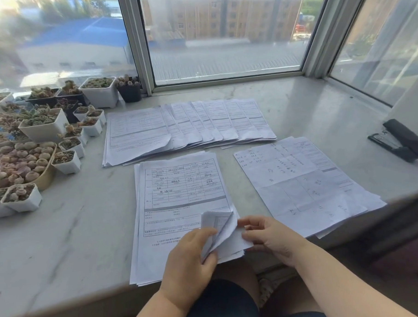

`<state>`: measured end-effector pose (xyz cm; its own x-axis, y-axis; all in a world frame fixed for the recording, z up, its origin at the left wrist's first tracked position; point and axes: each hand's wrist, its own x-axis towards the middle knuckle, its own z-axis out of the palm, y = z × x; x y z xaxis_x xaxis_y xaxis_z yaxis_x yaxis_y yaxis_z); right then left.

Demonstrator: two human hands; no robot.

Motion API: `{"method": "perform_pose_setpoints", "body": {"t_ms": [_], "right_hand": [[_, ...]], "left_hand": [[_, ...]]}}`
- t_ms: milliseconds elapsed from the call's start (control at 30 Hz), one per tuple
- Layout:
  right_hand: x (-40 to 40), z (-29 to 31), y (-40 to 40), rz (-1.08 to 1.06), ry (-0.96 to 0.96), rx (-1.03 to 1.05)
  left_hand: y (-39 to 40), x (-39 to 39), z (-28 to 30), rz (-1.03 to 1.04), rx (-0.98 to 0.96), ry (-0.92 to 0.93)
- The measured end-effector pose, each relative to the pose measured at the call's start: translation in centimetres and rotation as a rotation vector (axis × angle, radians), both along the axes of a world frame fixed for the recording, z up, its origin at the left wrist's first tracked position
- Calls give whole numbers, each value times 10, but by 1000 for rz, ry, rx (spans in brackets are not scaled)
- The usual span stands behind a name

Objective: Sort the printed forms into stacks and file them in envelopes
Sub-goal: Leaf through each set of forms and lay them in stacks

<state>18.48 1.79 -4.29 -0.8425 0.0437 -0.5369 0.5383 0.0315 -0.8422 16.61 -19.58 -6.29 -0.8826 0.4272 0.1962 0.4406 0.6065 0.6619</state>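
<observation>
The head view looks down on a stack of printed forms [181, 207] that lies at the near edge of the marble bench [63, 236], directly in front of the person. The lower right corner of the top sheets [220, 229] is lifted and curled over. The left hand [191, 262] rests on the lower part of this stack, and its fingers [206, 232] and thumb pinch the curled corner. The right hand [269, 237] is just beside it on the right; its fingers [248, 222] are bent and touch the edge of the sheets under the curl, holding them at the corner.

Behind this stack, a fanned row of forms [185, 128] is spread out, each sheet overlapping the next one. To the right of the near stack, apart from it, there is a second pile of sheets [305, 185] with handwriting on it, lying a little turned.

A black stapler [401, 140] stands at the far right of the bench, well apart from the papers. At the left side many small white pots with succulents [43, 127] are crowded together, and a window [222, 38] is behind the bench.
</observation>
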Motion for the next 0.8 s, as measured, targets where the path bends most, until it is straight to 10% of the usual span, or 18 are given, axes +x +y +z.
{"method": "perform_pose_setpoints", "body": {"t_ms": [167, 467, 800], "right_hand": [[-12, 16, -9, 12, 18, 394], [-34, 34, -35, 218, -125, 407], [-14, 57, -3, -101, 224, -99]], "left_hand": [[-2, 6, -4, -26, 40, -72], [-12, 1, 5, -168, -96, 103], [-14, -25, 53, -21, -275, 364]]}}
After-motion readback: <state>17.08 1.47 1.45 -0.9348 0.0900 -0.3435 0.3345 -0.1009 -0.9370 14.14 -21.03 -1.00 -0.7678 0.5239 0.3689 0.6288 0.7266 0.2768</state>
